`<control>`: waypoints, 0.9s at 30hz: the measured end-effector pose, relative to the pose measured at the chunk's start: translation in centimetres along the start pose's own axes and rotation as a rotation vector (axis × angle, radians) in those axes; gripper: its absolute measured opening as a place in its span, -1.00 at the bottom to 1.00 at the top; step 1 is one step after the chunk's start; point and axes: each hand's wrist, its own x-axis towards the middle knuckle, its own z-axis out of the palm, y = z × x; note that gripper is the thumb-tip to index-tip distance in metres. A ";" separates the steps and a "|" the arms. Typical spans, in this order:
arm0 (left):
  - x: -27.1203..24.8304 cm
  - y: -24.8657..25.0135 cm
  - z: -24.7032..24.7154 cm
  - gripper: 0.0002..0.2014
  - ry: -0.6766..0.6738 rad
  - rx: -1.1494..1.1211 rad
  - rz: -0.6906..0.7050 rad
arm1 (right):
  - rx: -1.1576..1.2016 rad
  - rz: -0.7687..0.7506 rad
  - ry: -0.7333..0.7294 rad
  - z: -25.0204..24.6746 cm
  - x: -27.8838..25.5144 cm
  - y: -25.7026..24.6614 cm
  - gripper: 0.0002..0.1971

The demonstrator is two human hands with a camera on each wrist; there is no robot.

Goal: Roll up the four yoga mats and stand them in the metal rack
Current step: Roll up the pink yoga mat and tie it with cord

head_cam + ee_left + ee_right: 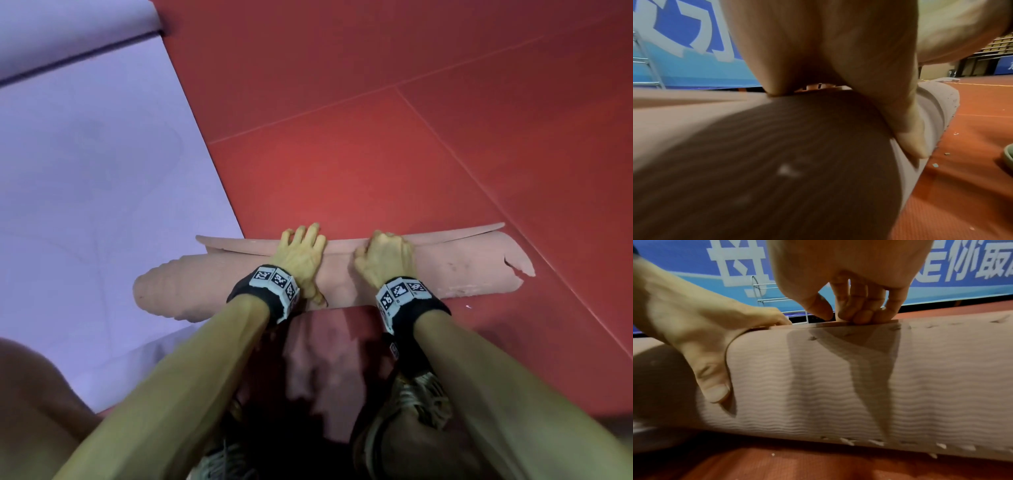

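Note:
A pink yoga mat (462,274) lies rolled up across the red floor in front of my knees, with its loose end flap on the far side. The roll's right end is torn and ragged. My left hand (301,253) lies over the middle of the roll (838,378), fingers spread forward onto the flap and thumb (715,386) down the near side. Just to its right, my right hand (383,257) has its fingers (859,313) curled, pinching the flap's edge on top of the roll. The metal rack (777,301) stands far behind, against a blue banner.
A purple mat (85,171) lies flat to the left, under the pink roll's left end. Another pale purple mat with a curled end (68,27) lies at the far left. My shoes (421,394) are just behind the roll. Red floor (411,137) stretches ahead and right.

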 end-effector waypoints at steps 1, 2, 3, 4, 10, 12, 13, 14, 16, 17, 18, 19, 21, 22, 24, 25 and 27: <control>0.3 -0.2 0.0 0.15 -0.038 -0.031 0.001 | 0.025 0.014 0.004 0.0 0.0 0.0 -0.74; 0.5 -0.3 0.0 0.17 -0.067 -0.056 0.007 | 0.043 0.035 0.002 0.1 0.1 0.1 -0.73; 0.6 -0.4 0.0 0.23 -0.088 -0.075 0.008 | 0.064 0.061 -0.001 0.2 0.3 0.1 -0.74; 0.6 -0.4 0.0 0.33 -0.105 -0.083 0.007 | 0.092 0.100 -0.010 0.3 0.5 0.1 -0.76; -0.2 -0.9 0.1 0.21 0.021 -0.112 -0.024 | 0.257 0.348 -0.021 0.3 1.7 -1.5 -0.67; -0.9 -1.9 -0.5 0.19 0.114 -0.139 -0.069 | 0.240 0.339 0.054 -0.4 1.7 -1.8 -0.63; -1.3 -2.7 -1.0 0.20 0.171 -0.162 -0.098 | 0.234 0.317 0.128 -1.0 1.7 -2.1 -0.63; -2.0 -3.7 -1.7 0.20 0.232 -0.190 -0.130 | 0.242 0.289 0.206 -1.7 1.8 -2.7 -0.63; -3.2 -5.6 -3.4 0.20 0.348 -0.273 -0.196 | 0.322 0.277 0.363 -3.6 2.2 -4.1 -0.62; -4.0 -6.7 -4.4 0.20 0.402 -0.323 -0.238 | 0.400 0.297 0.427 -4.8 2.4 -5.1 -0.61; -4.7 -7.6 -5.4 0.19 0.447 -0.377 -0.279 | 0.508 0.326 0.467 -5.9 2.8 -6.1 -0.60; -5.7 -8.8 -6.6 0.19 0.490 -0.435 -0.323 | 0.636 0.340 0.478 -7.4 3.1 -7.5 -0.57; -7.3 -10.9 -8.7 0.17 0.563 -0.570 -0.398 | 0.864 0.301 0.383 -9.5 4.6 -10.1 -0.43; -8.6 -12.1 -9.7 0.15 0.607 -0.638 -0.435 | 0.956 0.249 0.283 -10.7 5.0 -12.0 -0.32; -11.3 -14.1 -11.6 0.08 0.705 -0.755 -0.475 | 1.150 0.142 0.046 -12.8 5.4 -16.1 -0.13; -12.5 -14.9 -12.5 0.04 0.740 -0.791 -0.483 | 1.263 0.089 -0.071 -14.1 5.1 -18.1 -0.11; -16.0 -17.1 -14.3 -0.02 0.794 -0.831 -0.508 | 1.389 -0.037 -0.238 -16.5 3.6 -22.8 -0.10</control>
